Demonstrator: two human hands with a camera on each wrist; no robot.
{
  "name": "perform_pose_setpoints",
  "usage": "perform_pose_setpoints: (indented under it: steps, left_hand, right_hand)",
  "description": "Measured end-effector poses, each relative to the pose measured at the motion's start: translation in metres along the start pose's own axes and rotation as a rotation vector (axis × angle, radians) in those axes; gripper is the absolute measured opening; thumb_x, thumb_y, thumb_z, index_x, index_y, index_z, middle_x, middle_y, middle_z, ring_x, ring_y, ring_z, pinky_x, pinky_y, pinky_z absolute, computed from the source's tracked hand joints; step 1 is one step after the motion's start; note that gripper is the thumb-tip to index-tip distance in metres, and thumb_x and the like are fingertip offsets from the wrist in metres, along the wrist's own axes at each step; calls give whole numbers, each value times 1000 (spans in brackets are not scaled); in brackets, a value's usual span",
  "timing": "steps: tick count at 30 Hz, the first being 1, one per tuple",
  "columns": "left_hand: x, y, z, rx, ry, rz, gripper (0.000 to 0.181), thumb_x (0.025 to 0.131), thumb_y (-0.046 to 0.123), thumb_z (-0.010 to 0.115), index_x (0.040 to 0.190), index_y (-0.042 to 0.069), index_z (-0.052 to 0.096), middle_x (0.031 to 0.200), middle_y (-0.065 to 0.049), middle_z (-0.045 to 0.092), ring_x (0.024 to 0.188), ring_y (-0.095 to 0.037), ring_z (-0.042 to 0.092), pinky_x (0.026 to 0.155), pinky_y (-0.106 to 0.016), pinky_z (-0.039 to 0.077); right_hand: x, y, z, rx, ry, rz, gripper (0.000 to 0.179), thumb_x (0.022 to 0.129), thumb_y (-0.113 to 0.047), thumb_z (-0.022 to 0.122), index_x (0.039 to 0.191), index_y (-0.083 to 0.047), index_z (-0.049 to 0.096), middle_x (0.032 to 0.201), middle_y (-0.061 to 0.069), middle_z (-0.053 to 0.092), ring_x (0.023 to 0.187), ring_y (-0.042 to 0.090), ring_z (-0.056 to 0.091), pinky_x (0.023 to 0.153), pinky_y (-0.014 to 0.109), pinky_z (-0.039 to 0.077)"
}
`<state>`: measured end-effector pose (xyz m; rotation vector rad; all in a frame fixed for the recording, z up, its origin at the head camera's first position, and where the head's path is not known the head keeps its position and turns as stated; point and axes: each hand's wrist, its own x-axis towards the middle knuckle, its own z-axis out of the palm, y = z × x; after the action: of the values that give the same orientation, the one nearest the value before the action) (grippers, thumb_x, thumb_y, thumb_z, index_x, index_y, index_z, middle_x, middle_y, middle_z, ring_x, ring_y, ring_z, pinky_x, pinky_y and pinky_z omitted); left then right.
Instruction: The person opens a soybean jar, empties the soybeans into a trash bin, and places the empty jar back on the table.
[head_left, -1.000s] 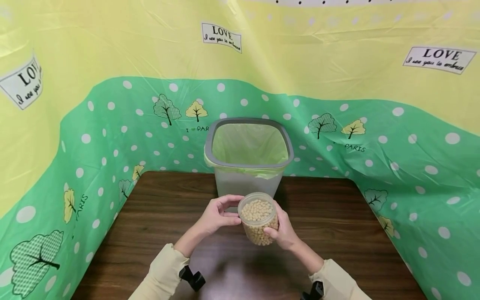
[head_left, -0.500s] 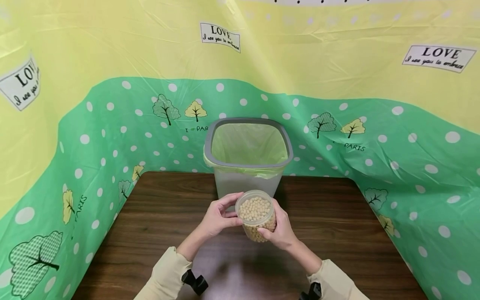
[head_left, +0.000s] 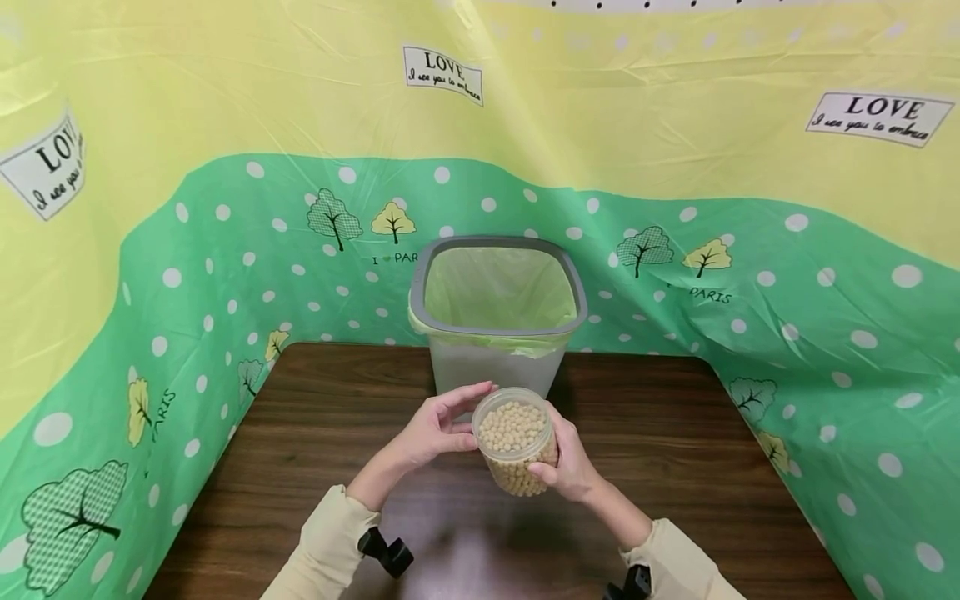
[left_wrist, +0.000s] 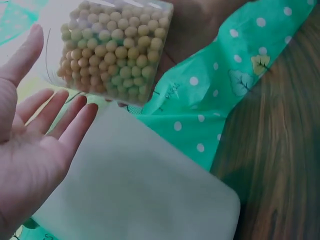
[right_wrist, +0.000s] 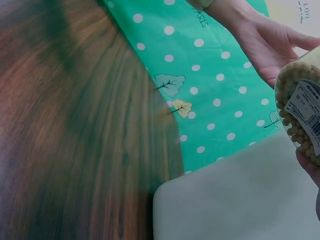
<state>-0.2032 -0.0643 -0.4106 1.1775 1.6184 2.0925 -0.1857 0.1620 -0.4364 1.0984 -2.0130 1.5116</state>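
A clear round jar (head_left: 517, 467), full of small round beige balls, is held tilted above the table in front of the bin. My right hand (head_left: 567, 462) grips it from the right, thumb across the near side. On the other side, my left hand (head_left: 431, 433) lies by the rim, thumb and fingers spread. The left wrist view shows the left hand's fingers (left_wrist: 75, 122) extended and apart from the jar wall. A printed label (right_wrist: 305, 112) on the jar's base shows in the right wrist view. Whether a lid covers the jar is unclear.
Behind the jar stands a grey bin (head_left: 495, 367) with a grey rim and a green liner bag. It sits at the back of the dark wooden table (head_left: 337, 433). A green and yellow patterned sheet (head_left: 675, 225) surrounds the table on three sides.
The jar rose slightly to the left, then came back down a little in my right hand. My left hand stayed beside the rim with only small shifts.
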Motion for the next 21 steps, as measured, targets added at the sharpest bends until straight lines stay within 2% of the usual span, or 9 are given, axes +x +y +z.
perform_pose_setpoints:
  steps: [2,4,9,11,14,16,19,21]
  left_hand:
    - [0,0,1,-6,-32,-12,78,82,26,67,135,-15,27,138,-13,40,119,-12,44,89,-28,46]
    - [-1,-1,3,-6,-32,-14,77,83,26,66,134,-16,27,137,-15,39,119,-11,44,89,-27,46]
    - [-1,-2,13,15,82,11,74,80,25,68,132,-16,33,134,-30,36,115,-10,47,88,-27,47]
    - [0,-3,18,30,141,28,73,79,23,70,130,-15,36,132,-32,37,115,-10,47,88,-29,47]
    - [0,-4,21,52,202,48,71,77,22,71,128,-15,38,131,-25,43,115,-10,47,88,-30,47]
    - [0,-4,20,45,213,46,70,76,21,72,126,-16,40,128,-16,48,114,-11,48,87,-31,48]
    - [0,-5,15,10,187,24,72,75,22,74,124,-18,39,124,-6,52,113,-11,49,86,-31,48]
    - [-1,-5,11,-14,128,4,75,76,23,73,127,-18,36,128,-8,50,115,-11,48,87,-30,48]
  right_hand:
    - [0,0,0,-2,-9,-4,74,78,-55,54,119,7,46,102,11,58,92,10,55,79,26,47]
    - [-1,-1,0,-16,1,-15,74,78,-55,55,118,7,46,102,12,58,92,10,55,78,26,47]
    - [-2,0,2,-126,78,-40,80,76,-58,59,121,7,45,105,16,57,94,12,55,81,23,46]
    - [-1,0,2,-172,113,-33,83,74,-58,61,123,7,44,107,17,57,95,14,55,82,22,45]
    - [0,0,2,-188,136,-7,83,73,-58,62,124,6,44,108,17,57,96,13,55,82,22,45]
    - [0,1,1,-145,125,3,81,75,-56,62,123,6,45,107,17,57,96,12,55,82,22,45]
    - [-1,2,-2,-46,75,7,77,77,-53,59,122,7,45,105,14,58,95,11,54,82,23,45]
    - [-1,1,-3,16,24,1,74,78,-51,58,121,8,45,105,12,58,94,11,54,82,23,45]
